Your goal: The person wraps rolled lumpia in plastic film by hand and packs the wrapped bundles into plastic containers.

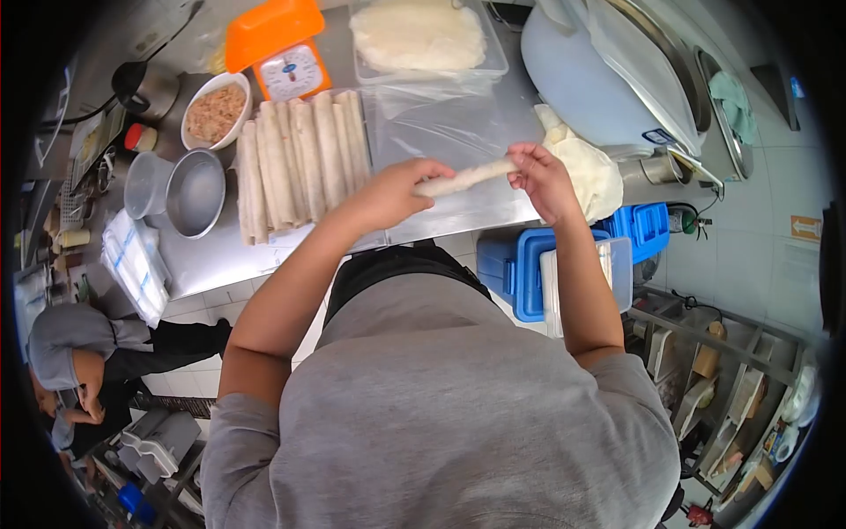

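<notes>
Between my two hands, just above the steel counter, is a long thin uncooked spring roll (469,179), slightly tilted up to the right. My left hand (412,189) grips its left end between thumb and fingers. At the other end, my right hand (542,176) pinches the tip. Left of my hands lies a stack of similar rolls (304,163), side by side. A white bowl of minced filling (214,112) stands behind the stack's left side. Beyond my right hand sits a pale crumpled cloth or wrapper sheet (589,181); I cannot tell which.
An orange kitchen scale (291,70) and a clear tub with pale sheets (419,40) stand at the back. A metal bowl (196,192) sits on the left. A big whitish container (599,79) is at right, blue bins (529,273) below. Another person (84,353) is at lower left.
</notes>
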A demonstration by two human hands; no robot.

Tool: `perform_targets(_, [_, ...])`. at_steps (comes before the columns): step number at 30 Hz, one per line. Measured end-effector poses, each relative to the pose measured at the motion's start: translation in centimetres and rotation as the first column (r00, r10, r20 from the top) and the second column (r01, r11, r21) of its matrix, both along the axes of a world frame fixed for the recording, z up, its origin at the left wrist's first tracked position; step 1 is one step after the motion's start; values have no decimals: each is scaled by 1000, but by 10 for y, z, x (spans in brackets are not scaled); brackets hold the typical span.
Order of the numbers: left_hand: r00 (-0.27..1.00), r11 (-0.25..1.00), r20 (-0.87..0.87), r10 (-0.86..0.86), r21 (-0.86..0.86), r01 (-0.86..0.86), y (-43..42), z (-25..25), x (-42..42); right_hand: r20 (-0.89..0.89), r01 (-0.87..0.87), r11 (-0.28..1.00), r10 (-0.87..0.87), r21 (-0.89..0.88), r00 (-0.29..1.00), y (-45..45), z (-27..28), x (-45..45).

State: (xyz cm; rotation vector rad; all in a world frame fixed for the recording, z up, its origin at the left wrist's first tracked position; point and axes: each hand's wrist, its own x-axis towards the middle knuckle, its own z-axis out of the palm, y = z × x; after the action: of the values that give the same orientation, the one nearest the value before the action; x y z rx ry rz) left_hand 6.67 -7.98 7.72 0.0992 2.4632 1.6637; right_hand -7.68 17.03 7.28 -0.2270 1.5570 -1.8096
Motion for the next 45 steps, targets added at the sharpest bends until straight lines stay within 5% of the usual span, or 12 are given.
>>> perform_targets(5, [982,947,-181,-62,-320,1,31,-68,-10,-209,20,970,33,244,977,30,-51,-7])
perform_targets(8, [957,893,-270,-107,-449,-27,28,-99,0,-546,-26,783,457,621,702,33,-83,-9])
perform_targets(12, [933,862,-360,-15,-477,-170,27,-83,55,-809,144,883,331,448,486,57,-59,15])
perform_targets(18, [909,804,-409,80,-513,-302,22,-104,78,-837,129,828,531,546,130,82,-76,21])
perform_targets(21, [905,826,-340,256,-410,-387,21,-111,69,-872,113,875,442,471,208,67,-77,-4])
perform_targets(27, [923,846,-342,175,-427,-319,22,-96,62,-907,99,935,298,340,296,38,-71,-10])
perform_targets(30, [910,897,-257,324,-222,-382,30,-77,49,-773,124,874,340,469,535,25,-75,-17])
perform_targets(36, [895,848,-74,439,-294,-441,17,-93,24,-664,200,807,287,556,690,4,-93,-34])
perform_targets(39, [865,828,26,500,-309,-469,9,-101,10,-969,409,879,235,247,80,1,-84,-29])
perform_targets(42, [921,808,-101,376,-450,-380,2,-104,-1,-943,66,940,333,333,19,-4,-73,-12])
perform_targets(45, [968,737,-196,157,-629,-247,-2,-103,-7,-843,-62,855,518,515,141,-1,-82,-5])
